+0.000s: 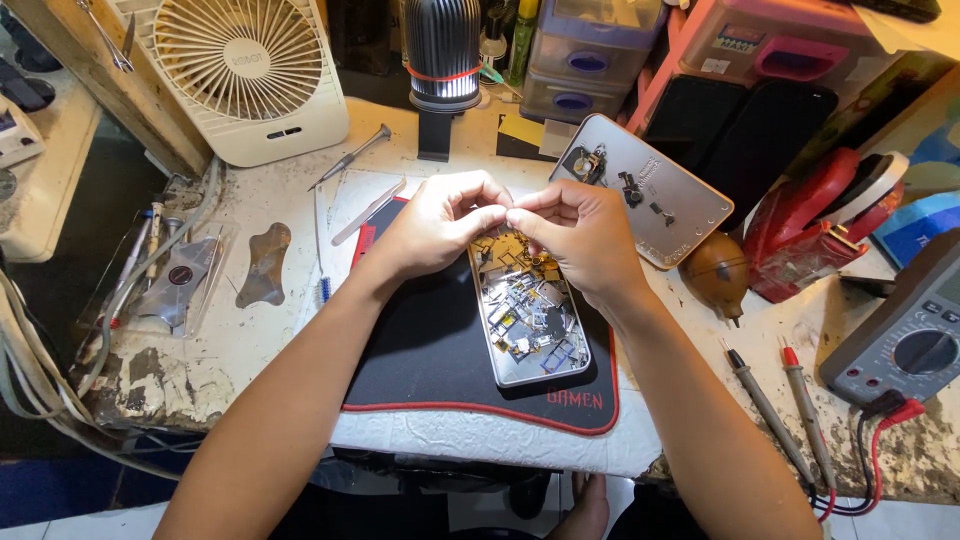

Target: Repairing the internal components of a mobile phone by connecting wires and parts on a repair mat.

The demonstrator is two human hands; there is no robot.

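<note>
Forearms: ours, reaching in from the bottom edge to meet over the black mat (420, 370).
Left hand (435, 225): fingertips pinched against the right hand's; whether anything tiny sits between them we cannot tell.
Right hand (580, 235): curled, above the top end of the opened phone (530, 315).
Opened phone: flat on the mat, insides up.
Beside it: phone back cover (645, 190) right, multimeter probes (775, 410) nearer us, fan (245, 75) behind.

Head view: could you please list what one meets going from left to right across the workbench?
Clear tool tray → white fan → left hand → right hand → brown dust blower → red-tipped probe → multimeter.
</note>
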